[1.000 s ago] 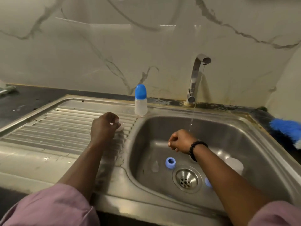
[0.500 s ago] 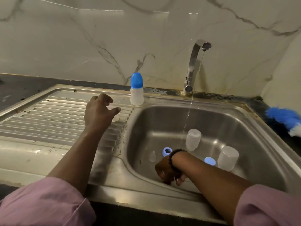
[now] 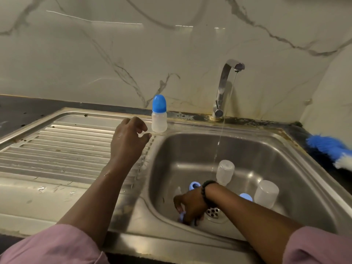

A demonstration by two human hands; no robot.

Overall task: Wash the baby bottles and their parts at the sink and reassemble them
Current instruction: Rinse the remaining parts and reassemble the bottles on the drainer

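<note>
right hand point(image 3: 190, 208) is down at the near wall of the sink basin point(image 3: 297, 168), fingers curled onto a small pale-blue part point(image 3: 182, 216) lying on the steel just left of the drain point(image 3: 213, 212); how firm the pinch is cannot be told, as the fingers hide most of the piece. judging by its size and colour it is a light plastic collar or cap: stiff, wet, likely slick, and easy to lose down the basin slope. a pinch across its rim with thumb and two fingers looks safer than a scrape along the steel.

just beyond the wrist lies a blue ring point(image 3: 194, 186), and to its left a small clear teat point(image 3: 178, 190), soft and floppy by the look of it, best lifted by its base flange. right of the forearm sits another blue piece point(image 3: 245, 197), partly hidden. two translucent bottle bodies stand mouth-down in the basin, the near bottle point(image 3: 266, 193) at the right and the far bottle point(image 3: 225, 171) close beside the thin water stream point(image 3: 219, 141); both look light, stiff and slippery when wet, so a wrap round the barrel suits them.

left hand point(image 3: 128, 139) hovers over the ribbed drainboard point(image 3: 57, 149), fingers loosely curved and holding nothing. beyond it an assembled bottle point(image 3: 159, 116) with a blue cap stands upright on the sink rim. farthest back, the tap point(image 3: 224, 86) runs.
</note>
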